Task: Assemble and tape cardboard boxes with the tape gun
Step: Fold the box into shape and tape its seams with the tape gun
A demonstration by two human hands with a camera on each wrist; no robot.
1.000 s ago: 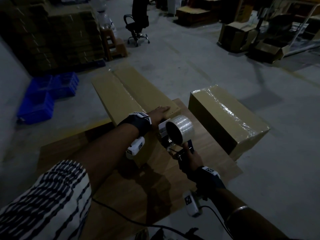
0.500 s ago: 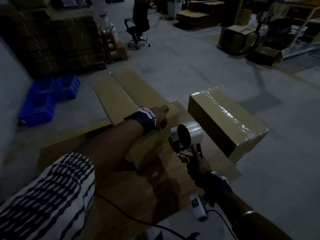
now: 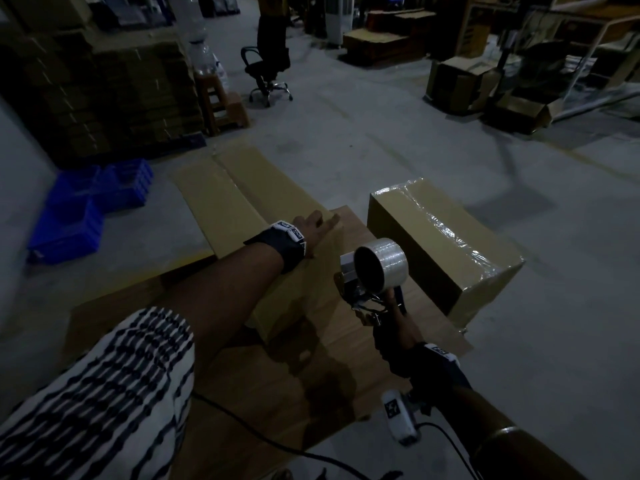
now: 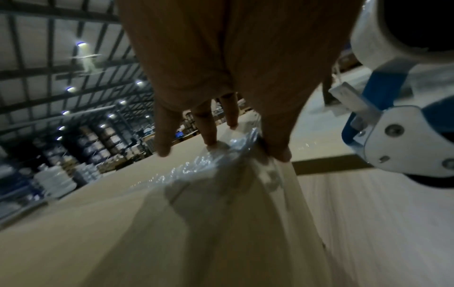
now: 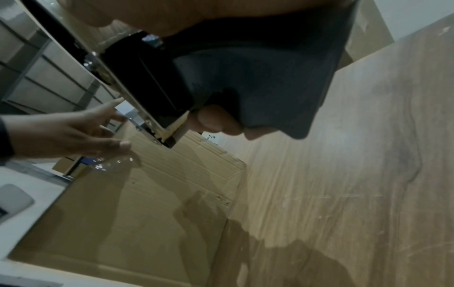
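The left hand (image 3: 313, 226) lies flat, fingers straight, on the near end of the long cardboard box (image 3: 221, 199), its fingertips (image 4: 211, 142) pressing down the crinkled end of the clear tape (image 4: 236, 143) at the box corner; the right hand (image 3: 393, 327) is wrapped round the handle of the tape gun (image 3: 375, 271), held up off the counter (image 3: 346, 358), just at 4 o'clock of the left hand. To my eye the job now is smoothing; best to rub the tape tail firmly over the edge and down the end face, keeping the gun's blade away from those fingers. A finished, taped box (image 3: 440, 244) sits on the counter's edge at 2 o'clock, near the gun; a cable (image 3: 242, 431) trails across the counter at 6 o'clock; blue crates (image 3: 86, 209) on the floor at 10 o'clock, an office chair (image 3: 268, 69) far off at 12.
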